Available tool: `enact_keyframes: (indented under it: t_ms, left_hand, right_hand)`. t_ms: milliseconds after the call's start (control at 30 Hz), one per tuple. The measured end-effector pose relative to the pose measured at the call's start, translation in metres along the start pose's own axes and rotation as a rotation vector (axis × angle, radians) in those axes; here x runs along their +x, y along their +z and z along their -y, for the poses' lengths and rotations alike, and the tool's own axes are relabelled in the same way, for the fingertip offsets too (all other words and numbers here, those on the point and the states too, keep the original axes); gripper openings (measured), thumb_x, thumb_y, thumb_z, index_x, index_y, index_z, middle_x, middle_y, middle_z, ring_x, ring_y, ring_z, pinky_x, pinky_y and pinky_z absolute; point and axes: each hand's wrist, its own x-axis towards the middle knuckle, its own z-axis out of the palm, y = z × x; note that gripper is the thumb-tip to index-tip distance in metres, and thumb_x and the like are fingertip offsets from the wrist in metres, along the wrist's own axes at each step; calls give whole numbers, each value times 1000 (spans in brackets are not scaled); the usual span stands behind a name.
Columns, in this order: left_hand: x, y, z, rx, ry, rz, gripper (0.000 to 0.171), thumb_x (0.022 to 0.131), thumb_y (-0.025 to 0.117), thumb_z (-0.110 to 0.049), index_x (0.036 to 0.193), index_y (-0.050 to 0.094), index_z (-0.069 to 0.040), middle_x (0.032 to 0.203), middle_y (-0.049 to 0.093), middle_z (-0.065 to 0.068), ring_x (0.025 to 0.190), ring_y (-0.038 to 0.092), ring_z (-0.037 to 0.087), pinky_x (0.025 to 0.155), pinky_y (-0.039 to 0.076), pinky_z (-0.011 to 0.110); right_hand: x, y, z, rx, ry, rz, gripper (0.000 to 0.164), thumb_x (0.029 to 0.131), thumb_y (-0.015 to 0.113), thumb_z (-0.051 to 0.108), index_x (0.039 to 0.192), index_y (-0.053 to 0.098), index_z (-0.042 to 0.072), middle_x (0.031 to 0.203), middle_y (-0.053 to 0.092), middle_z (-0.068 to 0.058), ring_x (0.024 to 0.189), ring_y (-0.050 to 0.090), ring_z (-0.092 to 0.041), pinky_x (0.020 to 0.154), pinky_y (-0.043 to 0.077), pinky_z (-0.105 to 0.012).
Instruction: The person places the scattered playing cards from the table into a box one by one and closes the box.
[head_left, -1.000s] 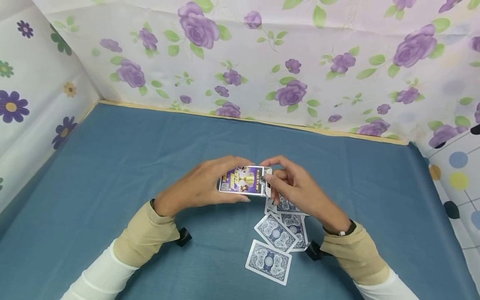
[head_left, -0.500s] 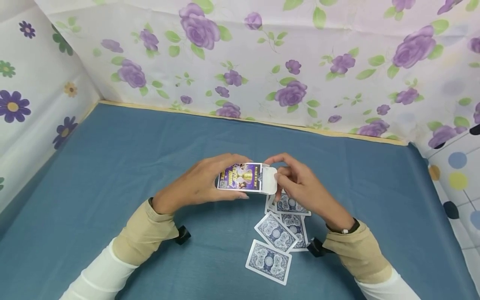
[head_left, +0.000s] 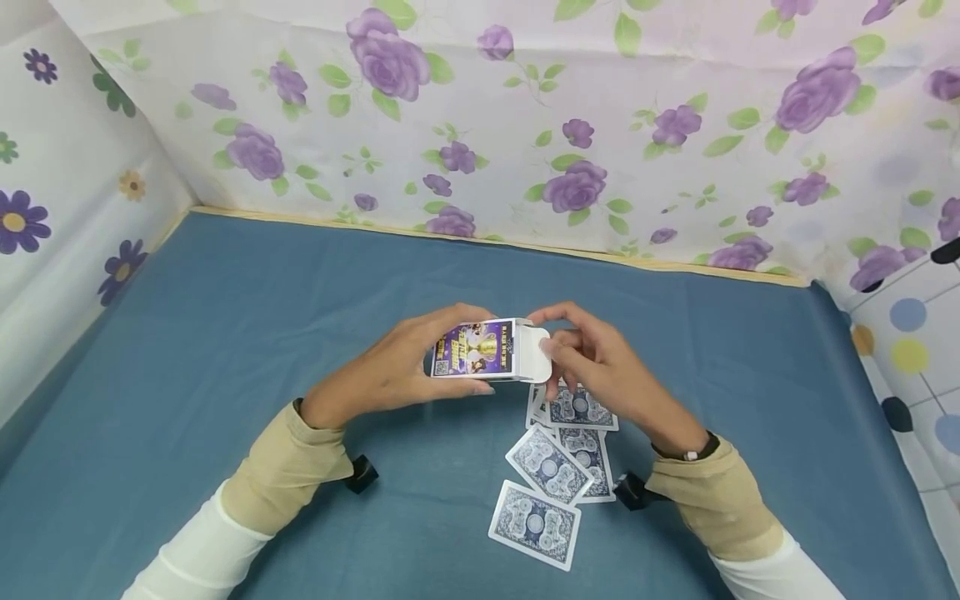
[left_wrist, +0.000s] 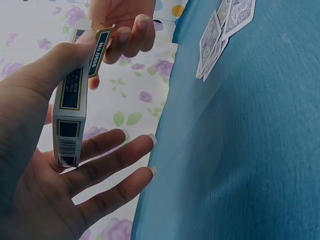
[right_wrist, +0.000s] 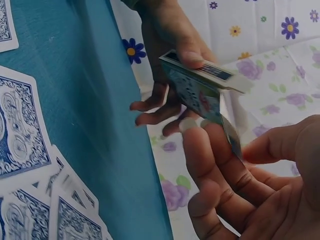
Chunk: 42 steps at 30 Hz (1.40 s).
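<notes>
My left hand (head_left: 397, 358) grips a purple playing-card box (head_left: 476, 348) above the table, thumb along one long edge and fingers on the other side. A gold trophy shows on its upward face. At the box's right end, the white lid flap (head_left: 534, 354) stands folded outward. My right hand (head_left: 600, 362) pinches that flap between thumb and fingers, as the right wrist view shows on the flap (right_wrist: 232, 132). In the left wrist view, a small side flap (left_wrist: 100, 52) marked "No.0606" sticks out. The inside of the box is hidden.
Several blue-backed playing cards (head_left: 536, 525) lie face down, partly overlapping, on the blue tablecloth (head_left: 300, 275) below the right hand. Floral sheeting (head_left: 517, 125) rises behind the table's far edge. Black wrist cameras (head_left: 362, 473) hang under both forearms.
The right hand has drawn the lid flap outward to the right, so its white inner face now shows. The left hand keeps its grip on the box; the loose cards stay put.
</notes>
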Motion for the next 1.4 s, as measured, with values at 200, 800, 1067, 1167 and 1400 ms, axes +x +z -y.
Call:
enact_keyframes:
  t_ms: [200,800,1067,1167,1400]
  left_hand:
    - [4,0,1,5,21,3,68,80,74,-52,140,47,-34,120,57,-10,90,57,9,74,50,32]
    - [9,3,2,91,30,18,68,79,75,-54,138,49,-34,116,57,-14,83,55,6,69,49,30]
    - [0,-1,12,111,15,-2,69,78,75,-55,138,51,-30,120,58,-10,89,56,9,75,49,32]
    - [-2,-4,13,117,16,-5,70,78,75,-55,138,51,-28,120,58,-9,92,56,10,78,49,33]
    - [-2,-10,9,133,11,-18,70,78,76,-53,138,51,-29,117,59,-9,88,55,11,75,48,34]
  right_hand:
    - [-6,-17,4,-80,40,-4,34,104,49,26,135,52,13,81,66,-18,67,65,-41,54,48,-43]
    - [-27,-55,-19,-876,347,245,62,62,86,56,98,55,16,98,49,-6,90,43,-24,78,33,-42]
    - [-15,-52,-27,-865,309,275,57,65,85,53,82,49,12,86,38,-4,80,35,-23,72,26,-39]
    - [-11,-61,-31,-732,280,287,50,74,83,42,84,46,9,85,40,-6,80,37,-22,72,27,-38]
    - [-15,-92,-51,-326,295,326,27,94,67,26,97,49,5,88,48,-10,79,48,-24,71,37,-35]
